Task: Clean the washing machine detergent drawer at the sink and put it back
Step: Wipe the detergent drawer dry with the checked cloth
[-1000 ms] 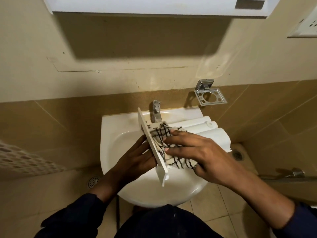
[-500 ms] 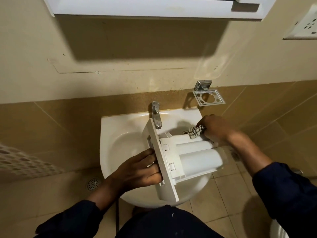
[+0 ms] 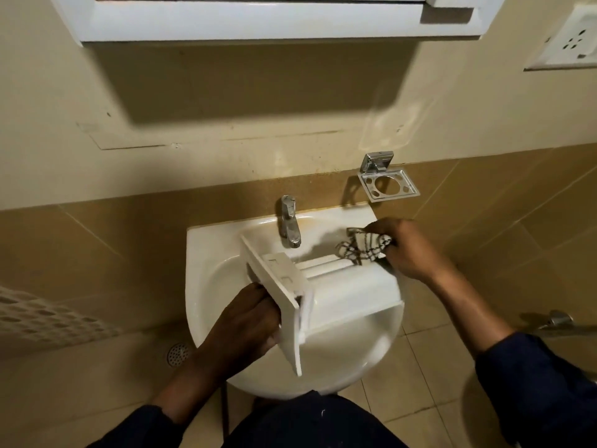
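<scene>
A white detergent drawer (image 3: 349,292) lies across the white sink (image 3: 206,253), its flat front panel to the left and its body stretching right. My left hand (image 3: 248,321) grips the front panel from the left side. My right hand (image 3: 407,250) is closed on a black-and-white checked cloth (image 3: 361,247) at the drawer's far right end, pressed against its back edge. The inside of the drawer's compartments is hidden from here.
A chrome tap (image 3: 289,224) stands at the back of the sink, just behind the drawer. A chrome wall holder (image 3: 387,184) hangs to the right. A floor drain (image 3: 177,354) sits lower left. A white cabinet (image 3: 252,17) hangs overhead, and a socket (image 3: 568,43) is upper right.
My right hand has carried the cloth from the drawer's front panel to its far right end. The drawer has turned and dropped lower over the basin, with my left hand staying on the panel.
</scene>
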A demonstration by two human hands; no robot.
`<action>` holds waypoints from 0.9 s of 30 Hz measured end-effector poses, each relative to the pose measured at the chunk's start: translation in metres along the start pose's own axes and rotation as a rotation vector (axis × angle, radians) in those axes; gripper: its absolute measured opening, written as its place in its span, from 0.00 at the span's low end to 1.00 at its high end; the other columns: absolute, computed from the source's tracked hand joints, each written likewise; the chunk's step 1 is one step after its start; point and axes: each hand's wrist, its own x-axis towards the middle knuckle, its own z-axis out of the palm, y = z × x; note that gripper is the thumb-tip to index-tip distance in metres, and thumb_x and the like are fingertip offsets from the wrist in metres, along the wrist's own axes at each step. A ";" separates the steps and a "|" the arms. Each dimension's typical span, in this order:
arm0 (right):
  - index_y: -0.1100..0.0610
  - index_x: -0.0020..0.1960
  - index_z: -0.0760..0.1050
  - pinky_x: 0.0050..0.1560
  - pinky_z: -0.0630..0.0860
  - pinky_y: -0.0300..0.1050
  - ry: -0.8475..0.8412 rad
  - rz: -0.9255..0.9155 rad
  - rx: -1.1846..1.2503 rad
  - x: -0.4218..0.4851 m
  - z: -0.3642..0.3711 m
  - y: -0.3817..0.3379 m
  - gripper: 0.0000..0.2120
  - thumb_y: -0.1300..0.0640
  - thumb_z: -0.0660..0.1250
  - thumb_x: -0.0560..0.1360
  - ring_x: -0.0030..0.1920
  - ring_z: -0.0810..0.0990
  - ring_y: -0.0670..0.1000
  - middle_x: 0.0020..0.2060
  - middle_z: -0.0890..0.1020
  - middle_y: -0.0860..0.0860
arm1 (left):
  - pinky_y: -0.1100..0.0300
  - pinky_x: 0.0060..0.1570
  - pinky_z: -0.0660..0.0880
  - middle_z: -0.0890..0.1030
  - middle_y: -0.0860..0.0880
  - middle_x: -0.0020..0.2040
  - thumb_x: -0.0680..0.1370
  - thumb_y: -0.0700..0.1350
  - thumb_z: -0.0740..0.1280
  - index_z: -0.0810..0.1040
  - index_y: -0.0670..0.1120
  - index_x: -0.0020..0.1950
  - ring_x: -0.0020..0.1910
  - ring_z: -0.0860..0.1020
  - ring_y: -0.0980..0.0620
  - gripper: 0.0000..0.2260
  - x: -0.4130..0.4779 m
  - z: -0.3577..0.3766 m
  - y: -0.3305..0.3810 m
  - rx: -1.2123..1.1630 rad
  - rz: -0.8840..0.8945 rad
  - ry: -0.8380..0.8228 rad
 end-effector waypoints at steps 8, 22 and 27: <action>0.60 0.59 0.80 0.55 0.65 0.21 0.386 0.072 0.156 -0.026 0.030 0.005 0.31 0.78 0.58 0.60 0.54 0.76 0.42 0.55 0.82 0.53 | 0.66 0.48 0.77 0.78 0.64 0.53 0.63 0.55 0.75 0.70 0.62 0.58 0.53 0.78 0.63 0.26 -0.009 -0.014 0.010 -0.684 -0.979 0.187; 0.62 0.66 0.71 0.71 0.66 0.53 0.200 -0.518 0.093 -0.105 0.130 -0.036 0.33 0.69 0.53 0.61 0.72 0.67 0.58 0.67 0.73 0.59 | 0.50 0.42 0.77 0.83 0.41 0.49 0.68 0.48 0.69 0.81 0.43 0.55 0.47 0.80 0.39 0.18 -0.005 -0.004 0.003 -1.263 -1.676 0.504; 0.59 0.71 0.65 0.73 0.59 0.60 0.201 -0.606 -0.073 -0.109 0.140 -0.019 0.38 0.71 0.55 0.60 0.74 0.62 0.60 0.72 0.65 0.58 | 0.45 0.55 0.76 0.83 0.39 0.46 0.71 0.47 0.64 0.80 0.42 0.56 0.47 0.80 0.38 0.16 -0.001 -0.005 0.013 -1.667 -1.803 0.434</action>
